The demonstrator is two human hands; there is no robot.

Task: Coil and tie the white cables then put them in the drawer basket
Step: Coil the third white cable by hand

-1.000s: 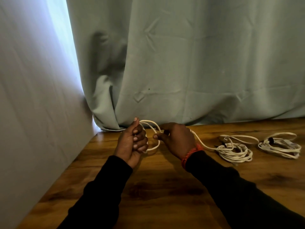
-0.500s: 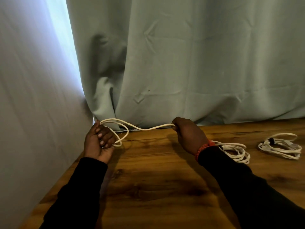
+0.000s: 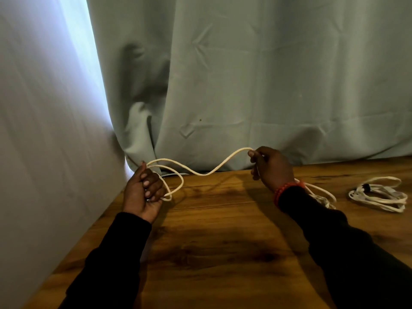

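A white cable stretches in a wavy line between my two hands above the wooden table. My left hand is shut on a couple of coiled loops of it near the left wall. My right hand pinches the cable farther along, raised by the curtain. The loose remainder of this cable lies in a pile behind my right wrist, partly hidden by the sleeve. A second white cable, coiled and tied with a dark tie, lies on the table at the right. No drawer basket is in view.
A grey-green curtain hangs along the table's back edge. A pale wall bounds the table on the left. My dark sleeves cross the near part of the table.
My hands have drawn apart: the left moved left toward the wall, the right moved right and up, pulling a length of cable out of the loose pile.
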